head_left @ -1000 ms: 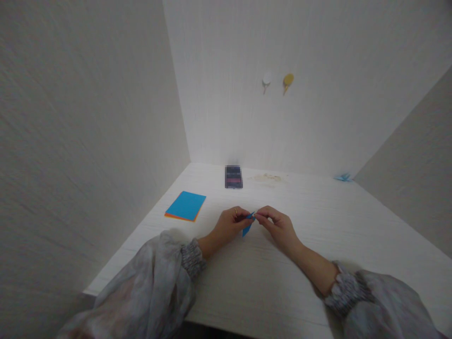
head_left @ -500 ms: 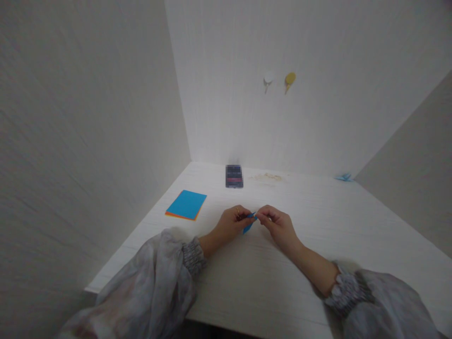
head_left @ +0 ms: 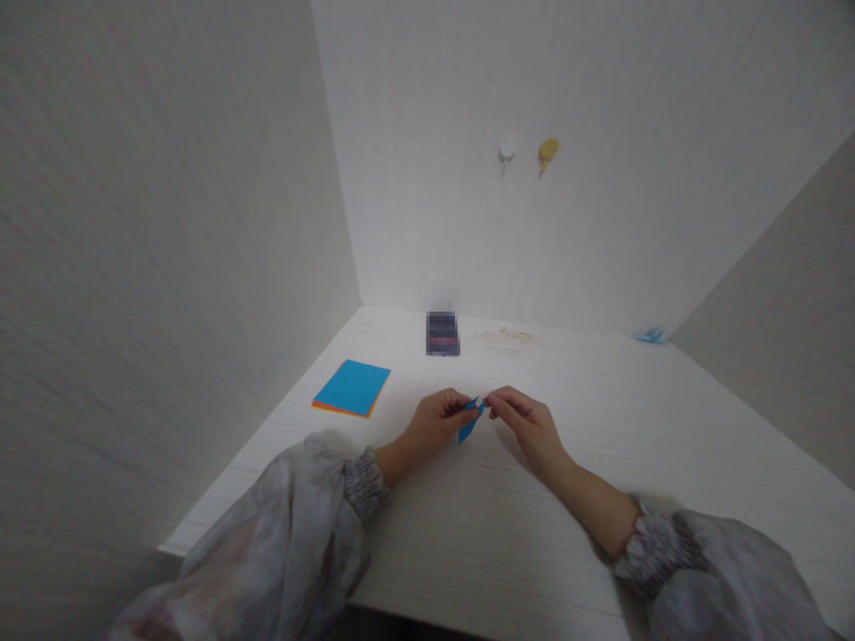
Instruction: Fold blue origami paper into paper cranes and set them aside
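- Since half a second ago, the fingers of the right hand [head_left: 527, 423] have shifted a little at the paper's upper tip, and the gap between thumb and forefinger has closed up; the left hand [head_left: 437, 420] stays almost where it was.
- The small blue folded paper [head_left: 469, 430] is between the two hands, near the middle of the bench [head_left: 414, 534], its lower end pointing down and toward the person.
- Its upper end shows two separate points, one by each hand.
- The left grip is closed on the paper, thumb over the near side; a ring [head_left: 447, 399] shows on a finger.
- The right grip is a fine pinch, thumb and fingertips together on the paper's right-hand point.
- A stack of square sheets [head_left: 354, 387] lies to the left of the hands, blue on top, orange edges peeking out beneath.
- Behind the hands, near the back wall [head_left: 427, 178], sits a dark block [head_left: 443, 334], too pixelated to make out, with a brownish mark [head_left: 511, 336] to its right.
- A light blue folded piece [head_left: 651, 336] rests in the far right corner.
- A white hook [head_left: 507, 148] and a yellow hook [head_left: 549, 150] hang side by side on that wall.
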Demonstrator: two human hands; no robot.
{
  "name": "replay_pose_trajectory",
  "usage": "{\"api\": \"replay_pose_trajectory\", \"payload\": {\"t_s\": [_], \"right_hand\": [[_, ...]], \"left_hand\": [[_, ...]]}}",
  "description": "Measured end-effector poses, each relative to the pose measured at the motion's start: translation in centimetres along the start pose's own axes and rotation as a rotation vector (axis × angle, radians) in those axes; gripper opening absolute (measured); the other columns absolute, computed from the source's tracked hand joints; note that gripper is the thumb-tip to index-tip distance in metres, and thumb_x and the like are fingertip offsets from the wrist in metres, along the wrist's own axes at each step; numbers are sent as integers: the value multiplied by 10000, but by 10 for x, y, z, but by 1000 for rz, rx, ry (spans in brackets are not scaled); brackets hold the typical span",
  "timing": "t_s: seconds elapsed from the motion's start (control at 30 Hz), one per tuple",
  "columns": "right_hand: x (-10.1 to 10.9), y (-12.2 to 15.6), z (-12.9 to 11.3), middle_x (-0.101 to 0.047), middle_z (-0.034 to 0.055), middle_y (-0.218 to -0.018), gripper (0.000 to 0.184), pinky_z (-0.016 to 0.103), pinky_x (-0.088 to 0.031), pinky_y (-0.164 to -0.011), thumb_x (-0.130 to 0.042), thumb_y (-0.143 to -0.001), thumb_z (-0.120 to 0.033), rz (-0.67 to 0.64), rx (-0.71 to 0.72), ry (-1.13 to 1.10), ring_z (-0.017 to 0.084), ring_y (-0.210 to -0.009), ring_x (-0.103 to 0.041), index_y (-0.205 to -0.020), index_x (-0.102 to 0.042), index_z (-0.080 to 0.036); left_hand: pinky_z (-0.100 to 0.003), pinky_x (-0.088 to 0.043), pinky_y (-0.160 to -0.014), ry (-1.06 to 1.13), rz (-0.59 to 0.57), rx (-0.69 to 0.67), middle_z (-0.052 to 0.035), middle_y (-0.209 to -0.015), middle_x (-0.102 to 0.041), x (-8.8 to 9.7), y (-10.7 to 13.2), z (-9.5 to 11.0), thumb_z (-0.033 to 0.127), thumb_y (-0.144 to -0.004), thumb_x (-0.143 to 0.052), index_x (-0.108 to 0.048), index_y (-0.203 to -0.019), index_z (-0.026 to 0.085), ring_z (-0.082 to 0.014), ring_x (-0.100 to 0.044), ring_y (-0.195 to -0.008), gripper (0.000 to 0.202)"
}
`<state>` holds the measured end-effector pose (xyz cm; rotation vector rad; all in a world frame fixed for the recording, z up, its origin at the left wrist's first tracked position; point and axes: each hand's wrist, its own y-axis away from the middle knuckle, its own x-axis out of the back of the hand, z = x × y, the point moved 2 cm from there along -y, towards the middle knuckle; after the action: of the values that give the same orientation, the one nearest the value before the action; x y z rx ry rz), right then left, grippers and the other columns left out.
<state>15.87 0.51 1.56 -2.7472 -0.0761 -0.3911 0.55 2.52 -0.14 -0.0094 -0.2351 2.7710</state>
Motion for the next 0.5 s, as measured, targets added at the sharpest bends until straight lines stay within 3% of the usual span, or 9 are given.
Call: {"api": "replay_pose_trajectory", "payload": {"t_s": [0.27,0.5], "right_hand": [[-3,-1,1,-524,-8,-623,167,245,-373,-591,-525,-750,-318,1,-2,112,133,-618,-468,-676,-586,-181],[-6,0,-4,-478,-14,-580,181,243,-360,-548,-486,-768,-308,10,16,183,131,-577,-439,-649,-534,-181]], "left_hand": [[-200,-342,-507,-10,-16,-3,25,-587,-526,-1,0,-3,324,-655,-628,-560,-697,131,-79,-450,-526,209],[-224,-388,-578,-8,-24,-14,4,-646,-573,-1,-1,-5,313,-654,-639,-586,-730,134,-102,-503,-588,202]]}}
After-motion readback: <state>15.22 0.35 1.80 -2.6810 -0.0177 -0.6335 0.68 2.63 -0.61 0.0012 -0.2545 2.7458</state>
